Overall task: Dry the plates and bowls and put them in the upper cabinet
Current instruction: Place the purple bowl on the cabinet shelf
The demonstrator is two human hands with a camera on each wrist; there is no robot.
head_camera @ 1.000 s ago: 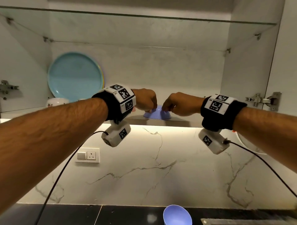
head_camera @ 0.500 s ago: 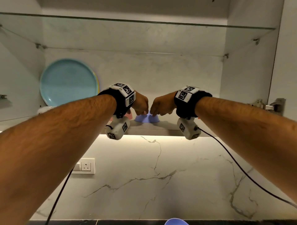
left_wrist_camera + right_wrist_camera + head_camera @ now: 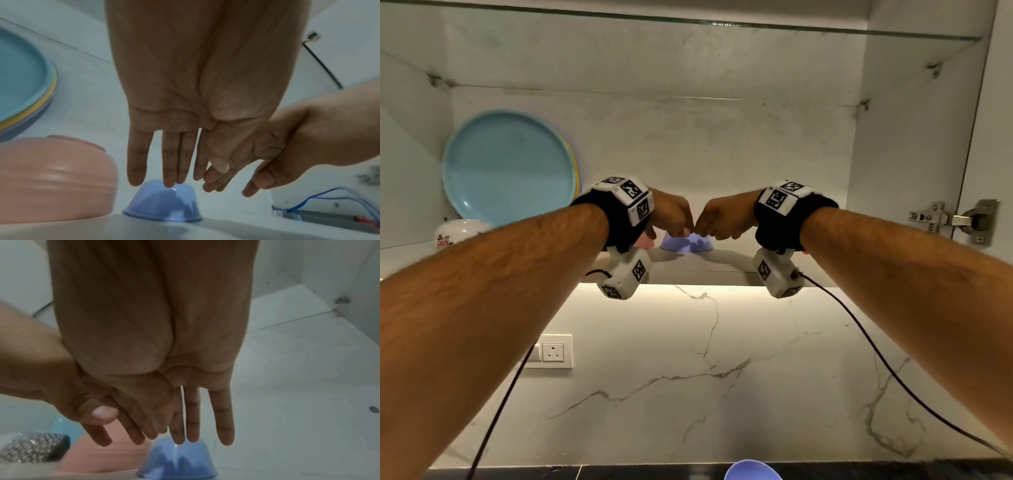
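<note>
Wrist views: straight fingers point(image 3: 169, 170) above upturned blue bowl point(image 3: 164, 206).

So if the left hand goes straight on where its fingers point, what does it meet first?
Probably the blue bowl, upside down on the shelf: the left hand has straight fingers just over its base. Contact is unclear.

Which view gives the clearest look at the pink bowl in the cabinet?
Left wrist: the pink bowl sits upside down beside the blue bowl. The head view shows only a sliver; the right wrist view shows part behind fingers.

Both arms raised, L hand point(image 3: 671, 214) & R hand point(image 3: 726, 219) side by side — fingers straight, holding nothing.
</note>
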